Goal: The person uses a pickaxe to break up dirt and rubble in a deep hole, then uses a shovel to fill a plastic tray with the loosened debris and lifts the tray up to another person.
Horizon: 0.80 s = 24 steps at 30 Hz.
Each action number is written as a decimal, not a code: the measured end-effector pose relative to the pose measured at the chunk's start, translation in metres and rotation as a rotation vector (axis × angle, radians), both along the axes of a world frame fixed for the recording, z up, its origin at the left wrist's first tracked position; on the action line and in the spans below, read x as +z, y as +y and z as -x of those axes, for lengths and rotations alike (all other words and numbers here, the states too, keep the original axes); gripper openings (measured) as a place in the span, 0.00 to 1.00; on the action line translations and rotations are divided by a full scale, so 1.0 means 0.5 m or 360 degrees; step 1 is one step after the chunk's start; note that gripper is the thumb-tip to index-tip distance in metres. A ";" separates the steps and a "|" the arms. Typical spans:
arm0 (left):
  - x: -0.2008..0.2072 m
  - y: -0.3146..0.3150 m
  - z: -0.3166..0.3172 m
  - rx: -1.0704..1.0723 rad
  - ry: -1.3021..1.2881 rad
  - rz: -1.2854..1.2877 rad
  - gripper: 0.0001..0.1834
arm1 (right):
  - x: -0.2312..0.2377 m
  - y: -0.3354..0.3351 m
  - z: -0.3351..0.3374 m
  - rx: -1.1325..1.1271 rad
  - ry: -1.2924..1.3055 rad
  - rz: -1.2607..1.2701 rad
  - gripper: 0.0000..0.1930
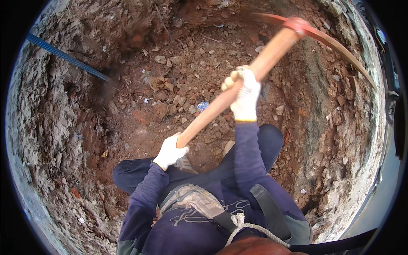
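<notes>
- Nearest us, a pale rope [240,221] is knotted across our dark top, and our bent knees spread over the pit floor.
- Our left grip [171,151], in a white glove, is wrapped around the butt of the pickaxe [268,55].
- Our right grip [246,94], gloved too, is closed around the handle farther up.
- The pickaxe slants up and away to the right between us and the dirt; its red head [296,26] is blurred and looks raised, so we judge this as mid-stroke.
- Beyond it, loose stones and broken soil [187,80] cover the middle of the floor: breaking up looks well begun, but the rubble lies uncleared among us, with a small blue scrap [202,106] in it.
- Farther out, the rough earth walls [51,127] stand ragged and untrimmed, so we judge the digging unfinished.
- At far left, a blue ribbed bar [70,58] slants down to the dirt; we cannot tell whether it is fixed.
</notes>
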<state>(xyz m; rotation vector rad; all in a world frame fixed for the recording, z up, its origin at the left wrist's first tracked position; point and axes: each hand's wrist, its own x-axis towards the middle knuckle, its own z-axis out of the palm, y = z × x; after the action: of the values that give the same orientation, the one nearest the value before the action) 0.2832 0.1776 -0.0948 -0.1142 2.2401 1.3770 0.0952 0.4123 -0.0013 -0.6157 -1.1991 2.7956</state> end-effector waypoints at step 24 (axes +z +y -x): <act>0.286 0.005 -0.292 0.0133 -0.0246 0.0627 0.19 | -0.103 -0.023 -0.228 0.0402 -0.0520 0.0944 0.08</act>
<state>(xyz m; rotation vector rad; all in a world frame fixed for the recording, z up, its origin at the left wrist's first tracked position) 0.4292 0.1799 0.0484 -0.4379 2.3662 0.9135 0.2092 0.4006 -0.0530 -1.0491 -0.4657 3.3809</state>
